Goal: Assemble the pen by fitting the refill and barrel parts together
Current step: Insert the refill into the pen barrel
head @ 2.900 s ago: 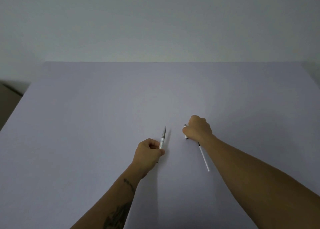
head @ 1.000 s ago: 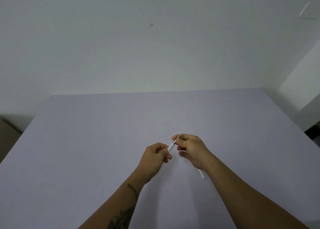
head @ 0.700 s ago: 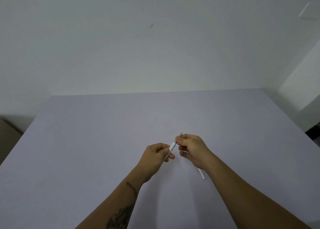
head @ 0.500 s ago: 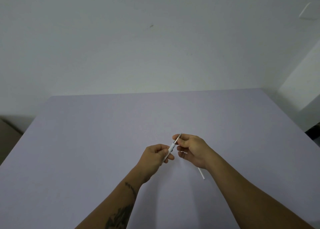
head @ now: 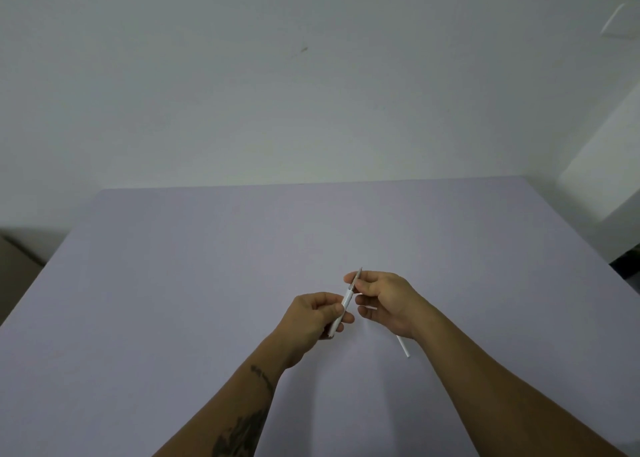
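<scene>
My left hand (head: 311, 316) grips a short white front barrel piece (head: 345, 299) with a grey pointed metal tip (head: 356, 276), held tilted up and to the right above the table. My right hand (head: 386, 299) pinches that grey tip with thumb and forefinger. A thin white tube (head: 402, 346), the other pen part, runs through my right hand's lower fingers and sticks out below the wrist toward me; most of it is hidden by the palm.
Both hands hover over a wide pale lilac table (head: 173, 301). A plain white wall (head: 311, 93) stands behind its far edge. A dark object (head: 628, 266) shows past the table's right edge.
Since 2.9 s ago both hands lifted their parts off the table and came together. Over the last second the right fingers shifted slightly along the grey tip; the hands otherwise stay put.
</scene>
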Available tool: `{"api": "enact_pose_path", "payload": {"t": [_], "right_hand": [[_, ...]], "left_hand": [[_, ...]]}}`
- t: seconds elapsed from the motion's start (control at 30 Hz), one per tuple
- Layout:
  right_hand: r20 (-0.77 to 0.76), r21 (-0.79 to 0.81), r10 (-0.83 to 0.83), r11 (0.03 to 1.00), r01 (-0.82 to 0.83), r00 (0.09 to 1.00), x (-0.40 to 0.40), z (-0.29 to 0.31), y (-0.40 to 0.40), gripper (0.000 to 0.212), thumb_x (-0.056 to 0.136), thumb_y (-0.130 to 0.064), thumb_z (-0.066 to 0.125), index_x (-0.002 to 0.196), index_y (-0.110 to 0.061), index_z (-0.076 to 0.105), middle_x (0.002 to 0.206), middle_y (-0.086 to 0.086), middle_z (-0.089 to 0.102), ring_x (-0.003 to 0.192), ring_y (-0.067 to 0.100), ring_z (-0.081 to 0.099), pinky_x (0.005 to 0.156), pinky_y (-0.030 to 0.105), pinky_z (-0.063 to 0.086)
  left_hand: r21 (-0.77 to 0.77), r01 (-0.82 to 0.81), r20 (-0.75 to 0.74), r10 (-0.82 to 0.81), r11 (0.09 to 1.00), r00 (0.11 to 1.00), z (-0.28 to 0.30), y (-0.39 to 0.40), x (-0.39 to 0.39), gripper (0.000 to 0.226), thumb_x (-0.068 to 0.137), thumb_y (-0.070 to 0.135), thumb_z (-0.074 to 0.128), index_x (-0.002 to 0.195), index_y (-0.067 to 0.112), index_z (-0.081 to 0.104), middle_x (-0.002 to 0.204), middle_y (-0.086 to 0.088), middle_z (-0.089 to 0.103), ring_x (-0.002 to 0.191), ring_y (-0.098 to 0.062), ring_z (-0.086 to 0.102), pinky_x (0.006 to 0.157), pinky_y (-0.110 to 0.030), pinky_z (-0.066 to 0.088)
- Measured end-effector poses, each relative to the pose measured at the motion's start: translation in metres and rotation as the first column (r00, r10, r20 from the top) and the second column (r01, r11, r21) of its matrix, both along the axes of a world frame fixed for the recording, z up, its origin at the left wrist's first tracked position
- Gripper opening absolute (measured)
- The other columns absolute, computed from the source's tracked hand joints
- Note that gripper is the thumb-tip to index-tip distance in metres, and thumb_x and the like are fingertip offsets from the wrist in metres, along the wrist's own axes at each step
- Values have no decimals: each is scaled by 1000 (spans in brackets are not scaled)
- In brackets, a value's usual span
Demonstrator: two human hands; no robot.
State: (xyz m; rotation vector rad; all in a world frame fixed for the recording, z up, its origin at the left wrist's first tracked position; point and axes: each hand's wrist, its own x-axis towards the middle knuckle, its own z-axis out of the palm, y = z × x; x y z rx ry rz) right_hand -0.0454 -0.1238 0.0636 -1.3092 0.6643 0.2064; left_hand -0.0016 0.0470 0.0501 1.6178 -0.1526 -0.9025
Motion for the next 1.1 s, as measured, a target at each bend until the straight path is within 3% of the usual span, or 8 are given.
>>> {"api": "enact_pose_path", "payload": {"t": [0.17, 0.3, 0.43, 0.6, 0.73, 0.87, 1.0, 1.1], "right_hand": [[-34, 25, -22, 999, 23, 999, 0, -4, 1, 20, 95, -19, 63, 100, -4, 75, 90, 9, 62, 80, 22, 55, 68, 32, 51], [-27, -51, 10, 999, -12, 1000, 0, -4, 2, 19, 96, -15, 61, 91, -5, 76, 88, 8, 64, 79, 21, 55, 69, 31, 50], [-40, -98, 60, 993, -64, 997, -1, 1, 2, 22, 97, -10, 57, 91, -8, 78, 82, 2, 68, 75, 18, 55, 69, 30, 50], [-45, -83, 69, 994, -73, 997, 0, 0, 5, 20, 94, -21, 64, 90, -8, 77, 84, 5, 66, 79, 20, 58, 69, 31, 50], [-37, -157, 98, 982, -103, 994, 2, 2, 8, 19, 98, -15, 58, 92, -6, 74, 86, 5, 65, 81, 20, 57, 73, 32, 51], [-37, -109, 174, 978, -177, 984, -1, 5, 7, 27, 102, -13, 49, 97, -8, 76, 91, 5, 66, 85, 20, 58, 74, 33, 51], [-46, -78, 176, 981, -179, 983, -1, 2, 6, 23, 98, -21, 59, 104, -7, 76, 97, 6, 65, 88, 22, 58, 74, 33, 50], [-47, -106, 141, 984, -145, 989, 0, 0, 8, 17, 95, -24, 63, 91, -10, 71, 91, 5, 64, 83, 20, 57, 72, 32, 50]], "left_hand": [[-11, 10, -47, -11, 1000, 999, 1, -1, 0, 17, 94, 10, 59, 106, 8, 71, 92, -10, 76, 76, -20, 71, 69, -29, 60], [26, 19, -48, -18, 999, 999, 2, -3, 1, 13, 90, 3, 63, 100, 3, 71, 92, -16, 74, 80, -25, 72, 75, -34, 62], [23, 18, -90, -16, 1000, 996, 3, -1, 0, 15, 86, 0, 65, 100, -1, 70, 91, -18, 73, 79, -25, 72, 71, -32, 62], [30, 6, -105, -3, 1000, 994, 2, -2, -1, 14, 88, 2, 65, 101, 0, 70, 92, -18, 73, 83, -27, 72, 76, -37, 62], [25, 29, -121, -26, 999, 992, 2, 0, -2, 12, 88, 1, 64, 97, 2, 71, 91, -17, 73, 82, -26, 72, 77, -37, 62], [35, 37, -121, -32, 999, 992, 0, 3, -3, 10, 88, 0, 64, 95, 2, 70, 92, -18, 73, 83, -27, 71, 79, -39, 62], [41, 30, -116, -25, 999, 993, 1, 4, -2, 9, 88, 1, 64, 94, 3, 71, 92, -18, 73, 84, -28, 71, 82, -41, 61], [38, 30, -116, -26, 999, 993, 3, 3, -2, 10, 88, 1, 64, 95, 2, 71, 91, -17, 73, 82, -27, 71, 80, -39, 62]]}}
